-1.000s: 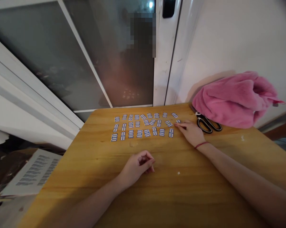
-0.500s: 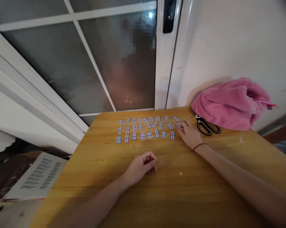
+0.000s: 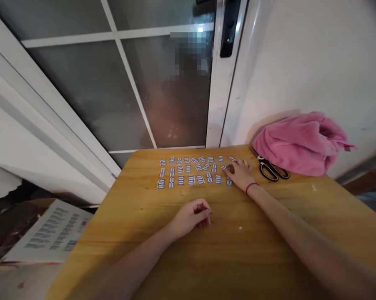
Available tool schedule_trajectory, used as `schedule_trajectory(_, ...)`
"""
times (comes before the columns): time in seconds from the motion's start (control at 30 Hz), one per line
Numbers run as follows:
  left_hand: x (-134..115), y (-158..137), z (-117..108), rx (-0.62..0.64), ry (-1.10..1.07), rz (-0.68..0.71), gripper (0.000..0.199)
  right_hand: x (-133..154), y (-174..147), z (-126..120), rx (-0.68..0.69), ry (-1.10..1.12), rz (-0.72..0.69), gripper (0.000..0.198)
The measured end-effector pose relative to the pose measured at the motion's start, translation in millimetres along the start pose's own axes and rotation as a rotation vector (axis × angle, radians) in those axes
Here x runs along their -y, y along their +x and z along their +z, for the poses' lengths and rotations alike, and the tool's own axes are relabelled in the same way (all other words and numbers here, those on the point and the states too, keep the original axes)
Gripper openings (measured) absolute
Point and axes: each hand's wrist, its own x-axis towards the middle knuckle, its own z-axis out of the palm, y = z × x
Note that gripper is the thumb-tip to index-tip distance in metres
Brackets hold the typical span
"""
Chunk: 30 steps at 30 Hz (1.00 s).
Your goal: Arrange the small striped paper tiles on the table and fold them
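Small white paper pieces with blue printed marks lie in three uneven rows on the wooden table (image 3: 138,233). At the right end of the rows, my right hand (image 3: 240,173) lies flat with its fingers apart. Its thumb and fingertips touch one paper piece (image 3: 226,168) in the middle row, partly covering it. Just below the thumb is another paper piece (image 3: 229,181), and one more (image 3: 231,158) is just beyond the fingers. Nearer to me, my left hand (image 3: 194,214) rests on the table, its fingers curled in toward the thumb. Nothing shows in it.
Black-handled scissors (image 3: 272,170) lie right of my right hand, beside a pink plush cloth bundle (image 3: 300,143) against the wall. A framed glass door (image 3: 175,112) stands behind the table. At lower left, off the table, is a printed cardboard box (image 3: 47,233).
My right hand has slid slightly left along the middle row, its thumb now at a piece that was uncovered before. My left hand stays curled in place. The camera view has shifted slightly.
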Motion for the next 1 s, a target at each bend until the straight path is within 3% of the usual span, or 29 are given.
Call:
schedule_trajectory(0.17, 0, 1, -1, 0.022, -0.022, 0.003, 0.033, 8, 12, -13, 0.182, -0.013, 0.116, 0.026)
schedule_trajectory(0.47, 6, 4, -1, 0.024, -0.038, 0.037, 0.034, 12, 40, -23, 0.327, 0.049, 0.089, 0.008)
schedule_trajectory(0.67, 9, 6, 0, 0.036, -0.064, 0.064, 0.033, 7, 49, -30, 0.385, 0.265, -0.012, 0.024)
schedule_trajectory(0.83, 11, 10, -2, -0.158, -0.247, 0.134, 0.034, 23, 34, -33, 0.375, 0.504, -0.072, 0.032)
schedule_trajectory(1.0, 8, 15, -6, -0.376, -0.418, 0.195, 0.037, 82, -25, -20, 0.391, 0.885, -0.111, 0.037)
